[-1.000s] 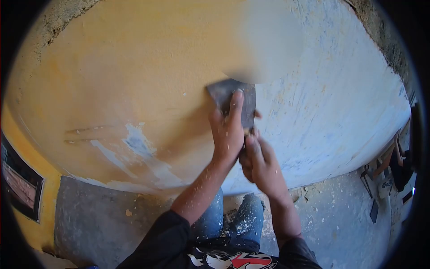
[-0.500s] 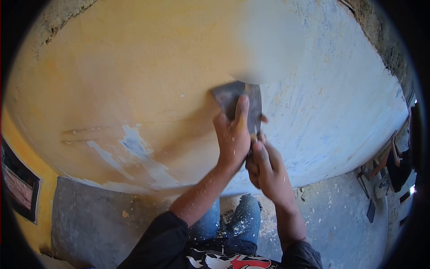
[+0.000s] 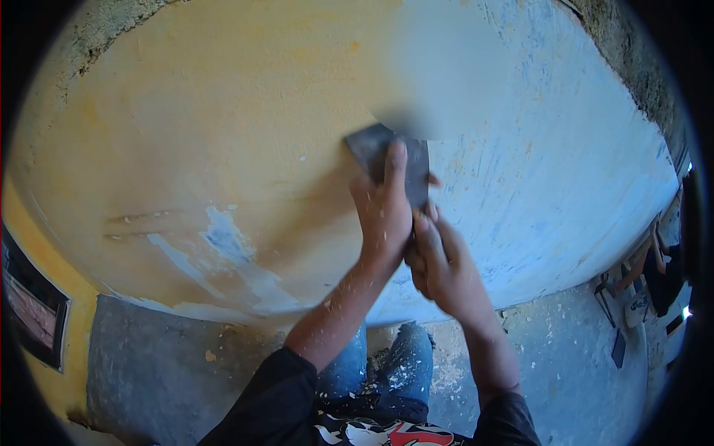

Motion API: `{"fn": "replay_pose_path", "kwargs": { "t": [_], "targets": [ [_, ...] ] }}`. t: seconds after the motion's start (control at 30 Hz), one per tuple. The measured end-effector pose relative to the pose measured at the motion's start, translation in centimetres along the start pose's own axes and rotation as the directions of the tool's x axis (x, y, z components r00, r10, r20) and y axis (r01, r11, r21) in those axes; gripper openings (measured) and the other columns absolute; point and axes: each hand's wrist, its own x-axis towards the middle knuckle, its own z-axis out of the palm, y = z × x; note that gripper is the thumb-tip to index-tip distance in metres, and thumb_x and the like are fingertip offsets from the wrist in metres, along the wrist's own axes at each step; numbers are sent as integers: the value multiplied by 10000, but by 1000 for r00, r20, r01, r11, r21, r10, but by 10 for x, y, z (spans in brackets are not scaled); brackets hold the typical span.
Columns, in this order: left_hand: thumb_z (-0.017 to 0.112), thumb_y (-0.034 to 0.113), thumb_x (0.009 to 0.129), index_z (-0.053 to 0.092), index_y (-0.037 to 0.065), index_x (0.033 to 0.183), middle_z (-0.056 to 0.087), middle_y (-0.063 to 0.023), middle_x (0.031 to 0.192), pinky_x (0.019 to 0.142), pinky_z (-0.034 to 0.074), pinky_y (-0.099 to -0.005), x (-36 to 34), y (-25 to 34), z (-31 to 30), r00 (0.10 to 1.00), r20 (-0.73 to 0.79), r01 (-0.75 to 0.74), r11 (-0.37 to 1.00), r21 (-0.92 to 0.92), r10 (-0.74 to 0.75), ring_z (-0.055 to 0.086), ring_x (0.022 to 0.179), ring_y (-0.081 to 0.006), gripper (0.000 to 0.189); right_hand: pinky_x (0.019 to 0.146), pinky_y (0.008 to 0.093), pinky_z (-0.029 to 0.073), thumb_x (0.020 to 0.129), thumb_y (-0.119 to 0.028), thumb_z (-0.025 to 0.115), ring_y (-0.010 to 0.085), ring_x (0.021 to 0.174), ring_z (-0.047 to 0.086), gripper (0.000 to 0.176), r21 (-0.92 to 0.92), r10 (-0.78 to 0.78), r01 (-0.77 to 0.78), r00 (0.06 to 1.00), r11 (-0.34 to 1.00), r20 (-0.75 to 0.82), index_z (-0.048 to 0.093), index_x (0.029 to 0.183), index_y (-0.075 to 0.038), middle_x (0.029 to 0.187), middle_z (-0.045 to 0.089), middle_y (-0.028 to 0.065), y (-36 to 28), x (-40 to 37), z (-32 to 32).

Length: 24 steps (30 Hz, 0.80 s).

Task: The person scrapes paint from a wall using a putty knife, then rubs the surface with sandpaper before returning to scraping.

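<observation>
A wide scraper (image 3: 416, 172) lies with its grey metal blade against the wall (image 3: 245, 141). My left hand (image 3: 383, 204) grips the blade, its thumb laid along the metal and its fingers hidden behind. Below it, my right hand (image 3: 440, 264) is closed around the handle, which is mostly covered by the fingers. The wall is yellow on the left of the blade and pale blue-white, scratched and bare of yellow, on the right. A blurred patch covers the wall around the blade's upper edge.
Paint flakes are scattered over the grey floor (image 3: 535, 372) and my jeans (image 3: 410, 364). A dark-framed opening (image 3: 33, 312) is at lower left. Rough broken plaster (image 3: 632, 67) borders the wall at upper right. Another person (image 3: 660, 271) is at the far right.
The scraper and both hands have shifted slightly up and to the left along the wall. Both hands keep their grip.
</observation>
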Motion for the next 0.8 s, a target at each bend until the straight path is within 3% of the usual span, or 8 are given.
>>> {"fn": "replay_pose_path", "kwargs": {
  "t": [0.17, 0.23, 0.3, 0.37, 0.4, 0.63, 0.67, 0.8],
  "targets": [
    [585, 410, 967, 577, -11, 965, 624, -137, 752, 388, 437, -292, -4, 16, 6, 998, 25, 50, 999, 19, -51, 528, 426, -169, 422, 453, 231, 324, 1064, -319, 399, 48, 488, 378, 342, -7, -58, 58, 998, 998, 11, 504, 1199, -24, 622, 418, -36, -8, -2, 2],
    [586, 376, 972, 548, -17, 903, 628, -151, 664, 372, 434, -289, -6, 14, 3, 1000, 27, 3, 1000, -4, -3, 549, 403, -185, 401, 448, 224, 320, 1063, -329, 404, 44, 492, 379, 327, 140, 75, -83, 995, 987, 61, 522, 1133, -32, 622, 405, -41, -4, -15, 1],
    [583, 394, 970, 574, -3, 958, 635, -146, 757, 391, 440, -293, -3, 14, -1, 997, 48, 55, 998, 32, -56, 528, 418, -174, 397, 440, 211, 302, 1064, -332, 398, 31, 494, 354, 325, 179, 110, -122, 991, 976, 75, 518, 1129, -37, 633, 381, -54, -8, -7, 3],
    [579, 381, 974, 567, -4, 963, 634, -148, 748, 400, 448, -298, 9, 25, 6, 998, 58, 5, 999, 52, -8, 533, 413, -183, 385, 439, 199, 284, 1067, -320, 383, 21, 496, 326, 323, 41, -9, 7, 998, 999, 67, 490, 1202, -46, 649, 361, -64, -20, 13, 3],
    [574, 375, 978, 564, -5, 962, 633, -147, 746, 406, 454, -299, 14, 27, 9, 998, 63, -14, 1000, 26, 12, 540, 422, -183, 381, 445, 200, 287, 1069, -304, 375, 23, 497, 322, 321, 58, 75, -80, 994, 995, 81, 465, 1237, -45, 655, 361, -65, -33, 16, 2],
    [555, 344, 989, 582, -19, 1020, 627, -131, 777, 428, 479, -295, 9, 24, 9, 994, 10, -113, 992, 57, 112, 553, 461, -170, 365, 450, 211, 311, 1068, -301, 387, 39, 502, 358, 312, 30, -8, 7, 999, 1000, 33, 471, 1234, -51, 653, 382, -52, -31, -2, 13],
    [559, 345, 986, 581, -22, 1018, 626, -138, 787, 428, 478, -289, 17, 36, 12, 992, 52, -121, 991, 51, 119, 551, 460, -169, 370, 379, 185, 245, 1066, -301, 405, 9, 457, 308, 272, 76, -48, 47, 999, 996, -1, 533, 1055, -61, 645, 385, -61, -30, 11, 16],
    [562, 341, 981, 579, -28, 1010, 624, -148, 779, 418, 462, -285, 15, 59, 15, 992, 87, -99, 994, 39, 95, 542, 453, -162, 370, 377, 197, 266, 1060, -307, 415, 10, 459, 316, 293, 118, -74, 67, 996, 991, 51, 541, 1047, -42, 644, 395, -50, -52, 13, 22]
  ]
}}
